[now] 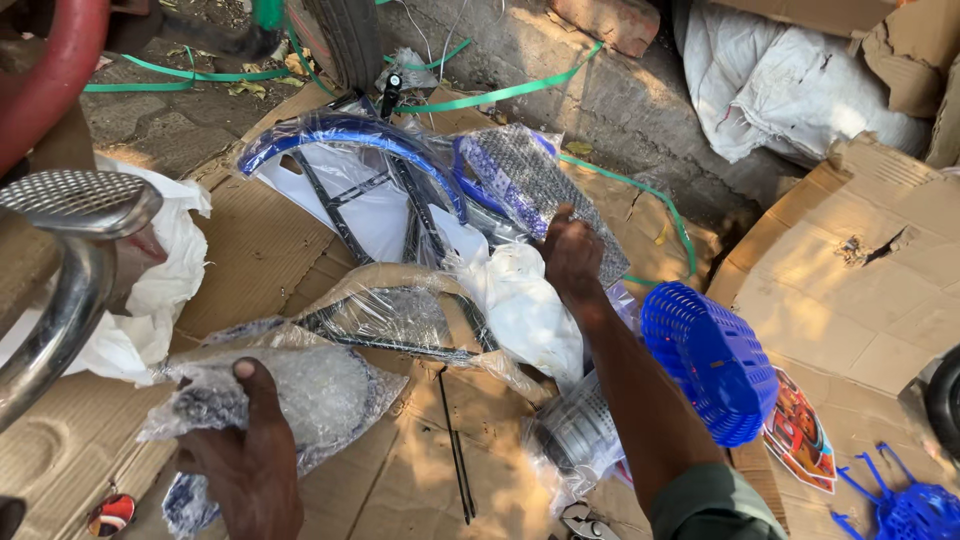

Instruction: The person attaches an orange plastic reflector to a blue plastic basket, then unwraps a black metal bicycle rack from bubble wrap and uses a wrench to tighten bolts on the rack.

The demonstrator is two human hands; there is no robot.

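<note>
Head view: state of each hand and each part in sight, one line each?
Left hand: closed on a bubble-wrapped part, thumb on top.
Right hand: gripping the wrapped perforated panel.
Blue mudguard: in clear plastic, lying on the cardboard.
Blue basket: unwrapped, tipped on its side.
Green strap: loose on the ground.
Black rods: bare, flat on cardboard.
</note>
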